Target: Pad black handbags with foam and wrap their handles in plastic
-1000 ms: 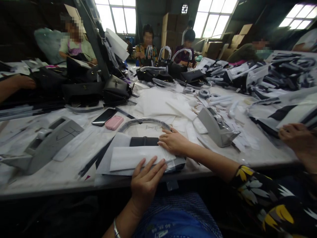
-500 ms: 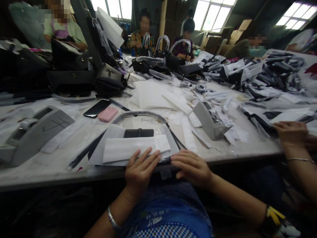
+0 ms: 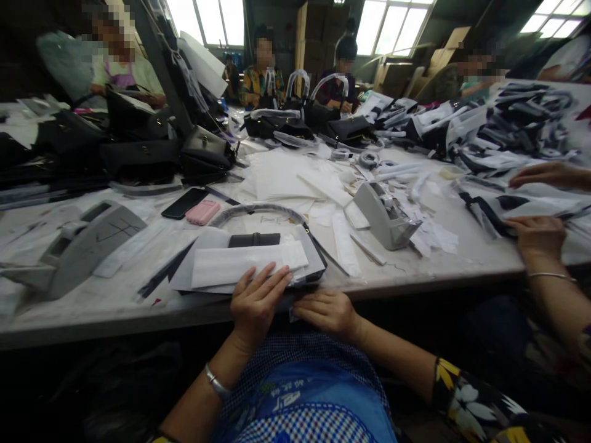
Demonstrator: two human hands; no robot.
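A black handbag lies at the table's front edge, partly covered with pale wrapping. Its arched handle is sleeved in clear plastic. A folded white packing sheet lies across the bag, below a dark strap. My left hand rests on the sheet's right part, fingers stretched out flat. Just below the table edge, my right hand has its fingers pressed together. A small pale scrap shows at its fingertips; what they hold is partly hidden.
Grey tape dispensers stand left and right. A phone and a pink case lie behind the bag. A co-worker's hands work at the right. Wrapped parts and black bags are piled farther back.
My right hand has moved left and down, from the bag's right corner to below the table edge. My left hand stays on the white sheet. The view has shifted slightly.
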